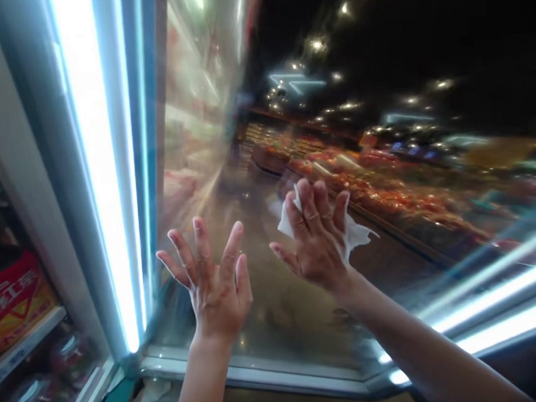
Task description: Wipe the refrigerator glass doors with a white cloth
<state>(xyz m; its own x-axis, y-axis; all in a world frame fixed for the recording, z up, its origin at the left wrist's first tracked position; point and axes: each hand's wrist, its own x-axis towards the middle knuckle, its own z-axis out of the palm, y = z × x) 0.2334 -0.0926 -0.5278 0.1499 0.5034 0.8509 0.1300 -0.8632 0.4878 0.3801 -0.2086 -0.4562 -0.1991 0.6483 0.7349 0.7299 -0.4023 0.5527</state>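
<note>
My right hand (316, 237) lies flat over a white tissue (357, 235), pressing it against the glass door (282, 325). Edges of the tissue stick out beside the fingers, and the palm hides its middle. To the left, my left hand (220, 280) is raised in front of the same glass with its fingers spread and nothing in it. Whether its fingertips touch the pane I cannot tell. A metal frame (253, 373) runs along the lower edge of the glass.
A bright light strip (100, 173) stands at the left, by a shelf with a red and yellow package (18, 295). Through the glass, blurred produce displays (383, 190) line the right side of a shop floor. Light strips (498, 297) glow at the lower right.
</note>
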